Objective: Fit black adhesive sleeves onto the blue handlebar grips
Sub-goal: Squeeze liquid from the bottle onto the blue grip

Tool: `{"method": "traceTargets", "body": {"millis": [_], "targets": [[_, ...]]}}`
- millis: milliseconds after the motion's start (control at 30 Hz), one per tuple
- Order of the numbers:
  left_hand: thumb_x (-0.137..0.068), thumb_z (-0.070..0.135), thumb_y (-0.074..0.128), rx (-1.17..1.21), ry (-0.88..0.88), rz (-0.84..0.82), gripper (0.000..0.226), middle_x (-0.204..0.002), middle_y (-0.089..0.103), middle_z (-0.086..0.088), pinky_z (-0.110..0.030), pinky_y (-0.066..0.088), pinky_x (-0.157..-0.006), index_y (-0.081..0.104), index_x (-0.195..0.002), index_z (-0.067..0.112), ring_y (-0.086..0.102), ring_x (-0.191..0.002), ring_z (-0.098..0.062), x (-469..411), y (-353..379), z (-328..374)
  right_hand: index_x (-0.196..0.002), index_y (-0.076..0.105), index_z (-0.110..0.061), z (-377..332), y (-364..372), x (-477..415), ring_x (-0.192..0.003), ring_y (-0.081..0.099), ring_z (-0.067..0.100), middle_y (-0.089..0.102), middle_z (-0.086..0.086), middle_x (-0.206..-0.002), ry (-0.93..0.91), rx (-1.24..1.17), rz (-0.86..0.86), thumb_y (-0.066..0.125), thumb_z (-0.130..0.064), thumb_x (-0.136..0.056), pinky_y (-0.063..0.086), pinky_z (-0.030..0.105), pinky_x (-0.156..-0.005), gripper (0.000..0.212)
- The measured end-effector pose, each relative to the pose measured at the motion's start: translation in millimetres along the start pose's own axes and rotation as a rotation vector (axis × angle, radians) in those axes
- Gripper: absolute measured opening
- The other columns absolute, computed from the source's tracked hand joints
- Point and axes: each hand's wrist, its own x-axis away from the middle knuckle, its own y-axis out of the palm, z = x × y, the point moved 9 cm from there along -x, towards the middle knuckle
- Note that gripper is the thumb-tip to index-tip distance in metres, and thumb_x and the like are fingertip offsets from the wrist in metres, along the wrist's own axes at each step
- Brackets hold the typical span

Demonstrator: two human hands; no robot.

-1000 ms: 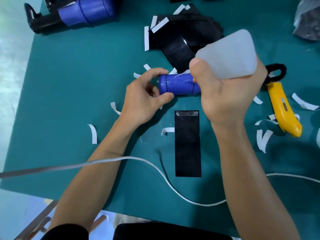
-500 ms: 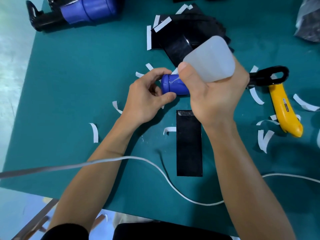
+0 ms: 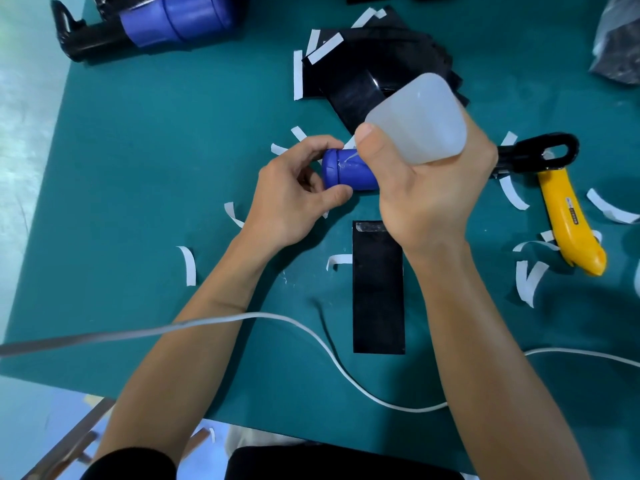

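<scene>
Grip (image 3: pixel 349 171) lies crosswise, its capped end pinched by the left hand (image 3: pixel 294 199), the right hand (image 3: pixel 433 192) clamped on an inverted bottle (image 3: pixel 419 119) above it, black sleeve (image 3: pixel 378 289) flat just nearer the person.

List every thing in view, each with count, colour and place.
held grip: one, blue, centre, between the hands
second grip: one, blue, far left corner
bottle: one, translucent white, over the held grip
flat sleeve: one, black, nearer than the held grip
sleeve pile: one, black, far centre
knife: one, yellow, right side
paper strips: many, white, scattered
cable: one, white, near edge
bag: one, grey, far right corner
mat: one, green, under everything
left hand: one, grips the held grip
right hand: one, grips the bottle
</scene>
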Motion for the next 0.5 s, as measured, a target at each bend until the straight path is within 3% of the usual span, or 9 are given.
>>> {"method": "traceTargets", "body": {"millis": [200, 367, 500], "targets": [[-0.079, 0.009, 0.086, -0.008, 0.0, -0.001, 0.05, -0.085, 0.068, 0.018, -0.017, 0.045, -0.062, 0.068, -0.124, 0.019, 0.05, -0.054, -0.008, -0.1, 0.5, 0.1, -0.081, 0.064, -0.001, -0.4, 1.4, 0.4, -0.065, 0.054, 0.03, 0.058, 0.01, -0.077, 0.014, -0.014, -0.009, 0.082, -0.017, -0.085, 0.05, 0.036, -0.057, 0.025], [-0.078, 0.011, 0.086, -0.013, 0.02, -0.007, 0.052, -0.081, 0.069, -0.011, -0.018, 0.045, -0.062, 0.069, -0.126, 0.021, 0.05, -0.054, -0.008, 0.0, -0.6, 3.1, -0.081, 0.064, 0.002, 3.2, 0.6, 0.5, -0.065, 0.056, 0.033, 0.059, 0.011, -0.073, 0.032, -0.009, -0.012, 0.082, -0.018, -0.085, 0.05, 0.041, -0.058, 0.028], [-0.077, 0.015, 0.085, -0.021, 0.022, -0.017, 0.05, -0.079, 0.069, -0.017, -0.021, 0.046, -0.063, 0.069, -0.124, 0.025, 0.052, -0.053, -0.007, -0.9, -0.2, 2.5, -0.083, 0.065, 0.003, 3.7, -3.4, 2.1, -0.065, 0.057, 0.034, 0.062, 0.015, -0.073, 0.022, 0.01, -0.012, 0.082, -0.019, -0.086, 0.05, 0.042, -0.058, 0.028]]}}
